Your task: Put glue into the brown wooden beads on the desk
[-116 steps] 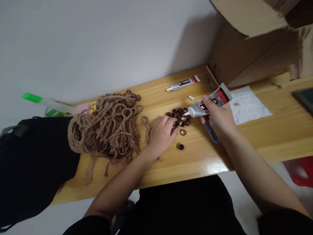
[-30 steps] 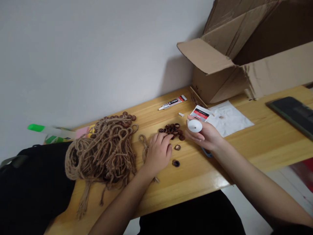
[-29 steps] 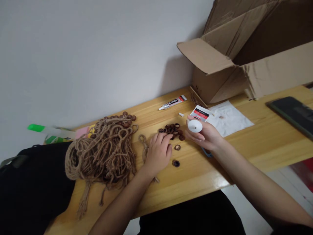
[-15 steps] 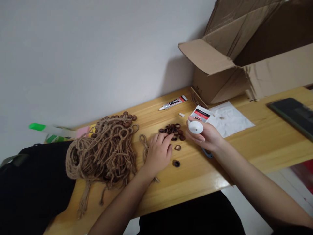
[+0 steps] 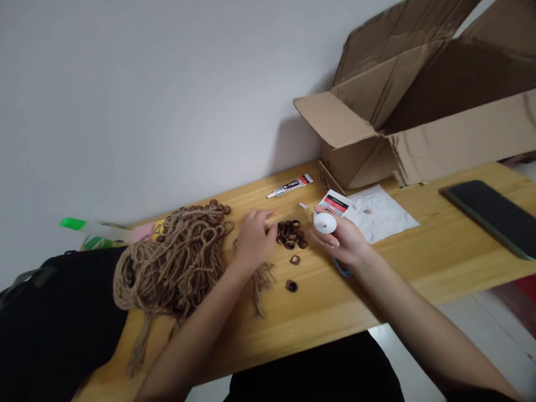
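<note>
My right hand (image 5: 341, 241) is closed around a glue tube (image 5: 329, 215), its nozzle end turned toward me. My left hand (image 5: 252, 237) lies with curled fingers on a short jute cord piece (image 5: 259, 282), just left of a small pile of dark brown wooden rings (image 5: 290, 234). Whether it pinches anything is hidden. Two single rings (image 5: 292, 286) lie apart, nearer to me. A large heap of knotted jute cords with beads (image 5: 178, 262) lies to the left on the wooden table (image 5: 419, 268).
A second glue tube (image 5: 290, 186) and a small white cap (image 5: 303, 206) lie at the back. An open cardboard box (image 5: 410, 128), a white sheet (image 5: 381, 215) and a dark phone (image 5: 494, 215) are on the right. A blue tool (image 5: 342, 271) sits under my right hand.
My left hand has slid left and back, off the ring pile onto the short cord. My right hand still holds the glue tube. The view has shifted a little.
</note>
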{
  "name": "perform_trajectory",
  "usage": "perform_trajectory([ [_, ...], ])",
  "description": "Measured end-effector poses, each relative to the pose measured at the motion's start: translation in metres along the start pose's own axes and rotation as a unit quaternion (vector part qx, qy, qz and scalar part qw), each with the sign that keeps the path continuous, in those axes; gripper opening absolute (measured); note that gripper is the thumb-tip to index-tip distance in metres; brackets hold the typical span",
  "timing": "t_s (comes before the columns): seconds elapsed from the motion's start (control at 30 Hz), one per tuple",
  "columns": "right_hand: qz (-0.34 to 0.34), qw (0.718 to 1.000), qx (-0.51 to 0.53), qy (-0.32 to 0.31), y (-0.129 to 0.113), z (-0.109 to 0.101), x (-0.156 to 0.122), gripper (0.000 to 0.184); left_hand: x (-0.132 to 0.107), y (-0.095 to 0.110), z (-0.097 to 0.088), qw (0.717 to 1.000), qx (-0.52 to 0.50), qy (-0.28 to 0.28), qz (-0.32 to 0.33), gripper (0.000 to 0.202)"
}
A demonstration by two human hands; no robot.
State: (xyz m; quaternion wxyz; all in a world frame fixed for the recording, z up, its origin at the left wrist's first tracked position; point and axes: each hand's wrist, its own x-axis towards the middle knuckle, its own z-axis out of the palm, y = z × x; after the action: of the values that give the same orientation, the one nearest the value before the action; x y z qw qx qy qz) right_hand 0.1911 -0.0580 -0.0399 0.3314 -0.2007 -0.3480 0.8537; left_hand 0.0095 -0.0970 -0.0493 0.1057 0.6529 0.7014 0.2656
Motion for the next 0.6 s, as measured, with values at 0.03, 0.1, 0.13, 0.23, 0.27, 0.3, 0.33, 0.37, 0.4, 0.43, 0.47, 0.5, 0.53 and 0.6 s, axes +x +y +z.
perform_trajectory([
  [0.03, -0.003, 1.000, 0.002, 0.002, 0.000, 0.000, 0.000, 0.045, 0.015, -0.001, 0.000, 0.999, 0.036, -0.015, -0.023, 0.027],
  [0.1, -0.002, 1.000, 0.003, 0.005, 0.000, 0.000, -0.001, 0.045, 0.041, -0.005, 0.003, 0.992, 0.102, -0.052, -0.059, 0.033],
  [0.13, -0.001, 1.000, 0.003, 0.007, 0.000, 0.000, -0.001, 0.046, 0.052, -0.008, 0.005, 0.990, 0.107, -0.060, -0.064, 0.032],
  [0.23, -0.016, 1.000, 0.014, 0.021, 0.001, 0.001, -0.002, 0.045, 0.071, -0.014, 0.013, 0.990, 0.107, -0.061, -0.064, 0.024],
  [0.27, -0.020, 1.000, 0.015, 0.016, 0.000, 0.001, -0.003, 0.046, 0.074, -0.016, 0.014, 0.991, 0.106, -0.060, -0.062, 0.020],
  [0.3, -0.022, 1.000, 0.016, 0.013, 0.000, 0.001, -0.003, 0.046, 0.075, -0.017, 0.016, 0.991, 0.104, -0.058, -0.059, 0.020],
  [0.33, -0.026, 0.999, 0.019, 0.011, -0.001, 0.001, -0.003, 0.046, 0.075, -0.017, 0.016, 0.992, 0.103, -0.054, -0.054, 0.020],
  [0.37, -0.027, 0.999, 0.022, 0.010, -0.002, 0.001, -0.004, 0.046, 0.075, -0.018, 0.017, 0.992, 0.101, -0.050, -0.048, 0.020],
  [0.4, -0.028, 0.999, 0.026, 0.010, -0.002, 0.001, -0.004, 0.046, 0.075, -0.019, 0.018, 0.993, 0.099, -0.047, -0.042, 0.021],
  [0.43, -0.028, 0.999, 0.029, 0.011, -0.003, 0.001, -0.004, 0.046, 0.075, -0.020, 0.019, 0.994, 0.097, -0.044, -0.035, 0.020],
  [0.47, -0.027, 0.999, 0.030, 0.010, -0.003, 0.001, -0.005, 0.046, 0.075, -0.021, 0.020, 0.994, 0.096, -0.043, -0.029, 0.019],
  [0.5, -0.025, 0.999, 0.031, 0.008, -0.004, 0.001, -0.005, 0.045, 0.074, -0.021, 0.021, 0.994, 0.094, -0.041, -0.023, 0.018],
  [0.53, -0.023, 0.999, 0.029, 0.006, -0.004, 0.001, -0.005, 0.045, 0.074, -0.022, 0.022, 0.995, 0.094, -0.037, -0.018, 0.016],
  [0.6, -0.024, 0.999, 0.023, 0.005, -0.004, 0.001, -0.006, 0.046, 0.073, -0.022, 0.023, 0.995, 0.096, -0.025, -0.008, 0.015],
])
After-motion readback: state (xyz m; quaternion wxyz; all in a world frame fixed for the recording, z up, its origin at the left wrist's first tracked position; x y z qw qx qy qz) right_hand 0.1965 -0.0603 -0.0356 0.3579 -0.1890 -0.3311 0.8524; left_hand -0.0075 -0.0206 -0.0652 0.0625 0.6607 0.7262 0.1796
